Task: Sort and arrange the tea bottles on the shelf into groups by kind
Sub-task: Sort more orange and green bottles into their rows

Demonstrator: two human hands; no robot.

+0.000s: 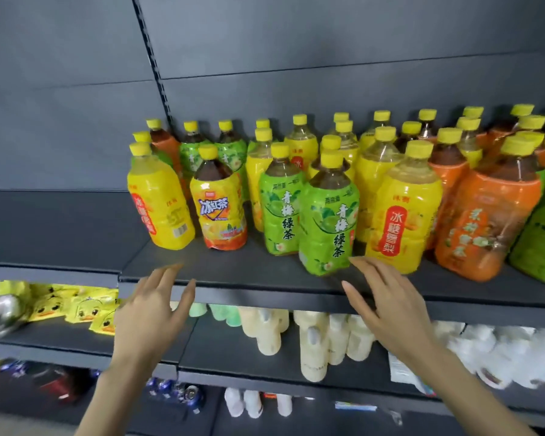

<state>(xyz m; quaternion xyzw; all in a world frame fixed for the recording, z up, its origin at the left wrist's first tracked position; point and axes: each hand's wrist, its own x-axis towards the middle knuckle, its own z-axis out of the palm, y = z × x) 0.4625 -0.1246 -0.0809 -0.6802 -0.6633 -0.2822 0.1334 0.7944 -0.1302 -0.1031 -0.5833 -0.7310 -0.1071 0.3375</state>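
**Both hands open and empty at the shelf's front edge**

Neither hand holds anything. The left hand (151, 313) and the right hand (387, 303) hover with fingers spread and loosely straight, just near of the shelf (249, 272) lip. The right hand's fingertips come close to the base of the nearest green tea bottle (328, 221), but no contact shows.

The tea bottles stand upright on the shelf, several rows deep, with the kinds mixed. Along the front, from left to right, are a yellow pear bottle (161, 199), an iced black tea bottle (219, 206), a second green bottle (280, 215) beside the nearest one, another yellow bottle (403, 215), and an orange bottle (485, 225).

The sorting looks barely under way, with the hands poised to choose a first pick. The next move likely calls for gripping a front bottle round its body and lifting it clear of close neighbours. The bare shelf at the far left gives room to start a group.
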